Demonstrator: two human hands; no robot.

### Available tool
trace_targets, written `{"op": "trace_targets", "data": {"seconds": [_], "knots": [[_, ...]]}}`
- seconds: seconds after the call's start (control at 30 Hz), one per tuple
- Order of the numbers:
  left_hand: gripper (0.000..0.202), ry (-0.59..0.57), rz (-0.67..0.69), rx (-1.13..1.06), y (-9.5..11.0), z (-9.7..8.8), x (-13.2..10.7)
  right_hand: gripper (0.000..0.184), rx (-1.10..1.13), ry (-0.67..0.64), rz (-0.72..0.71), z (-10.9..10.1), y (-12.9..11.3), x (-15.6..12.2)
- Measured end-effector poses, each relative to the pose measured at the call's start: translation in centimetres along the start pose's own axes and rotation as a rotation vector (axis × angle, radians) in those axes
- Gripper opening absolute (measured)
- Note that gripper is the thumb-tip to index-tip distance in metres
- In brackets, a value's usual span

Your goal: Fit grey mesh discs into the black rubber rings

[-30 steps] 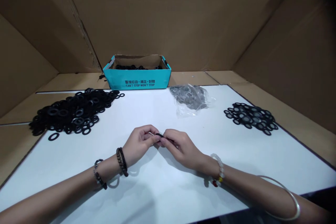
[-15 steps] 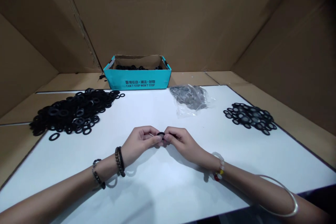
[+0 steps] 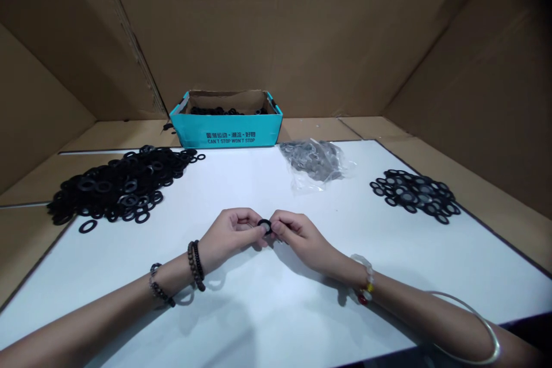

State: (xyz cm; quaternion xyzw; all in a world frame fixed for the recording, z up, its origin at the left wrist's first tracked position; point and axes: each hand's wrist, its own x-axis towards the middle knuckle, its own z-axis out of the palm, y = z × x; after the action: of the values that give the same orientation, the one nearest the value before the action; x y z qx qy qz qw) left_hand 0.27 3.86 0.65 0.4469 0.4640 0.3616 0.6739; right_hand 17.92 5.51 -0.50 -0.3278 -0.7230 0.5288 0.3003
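Above the middle of the white board, my left hand [image 3: 239, 230] pinches a black rubber ring [image 3: 264, 225] between thumb and fingers. Its centre looks pale grey, but whether a disc sits inside I cannot tell. From the other side, my right hand [image 3: 297, 233] closes thumb and fingertips on the ring's right edge. A heap of black rubber rings [image 3: 116, 184] lies to the left. On the right is a smaller pile of black rings with grey centres [image 3: 414, 192]. A clear plastic bag of small grey pieces [image 3: 314, 161] lies beyond my right hand.
At the back stands a turquoise box [image 3: 226, 131] with black rings inside. Cardboard walls [image 3: 276, 34] close in the back and both sides. The white board [image 3: 293, 310] rests on cardboard, and one loose ring [image 3: 88, 226] lies before the left heap.
The ring has tilted so more of its face shows. My right hand has shifted slightly right and down, while my left hand keeps its place.
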Motion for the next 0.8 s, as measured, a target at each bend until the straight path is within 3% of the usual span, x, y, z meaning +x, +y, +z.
{"op": "trace_targets", "data": {"seconds": [0.23,0.57,0.8], "knots": [[0.025,0.002,-0.007,0.144,0.50,0.41,-0.24,0.027,-0.219,-0.022,-0.069,0.15,-0.42,-0.38],[0.020,0.003,-0.013,0.185,0.06,0.18,-0.06,0.026,-0.200,-0.037,-0.065,0.17,-0.32,-0.44],[0.017,0.049,0.010,0.278,0.00,0.42,0.00,0.025,-0.415,0.058,-0.185,0.64,-0.37,-0.80]]}}
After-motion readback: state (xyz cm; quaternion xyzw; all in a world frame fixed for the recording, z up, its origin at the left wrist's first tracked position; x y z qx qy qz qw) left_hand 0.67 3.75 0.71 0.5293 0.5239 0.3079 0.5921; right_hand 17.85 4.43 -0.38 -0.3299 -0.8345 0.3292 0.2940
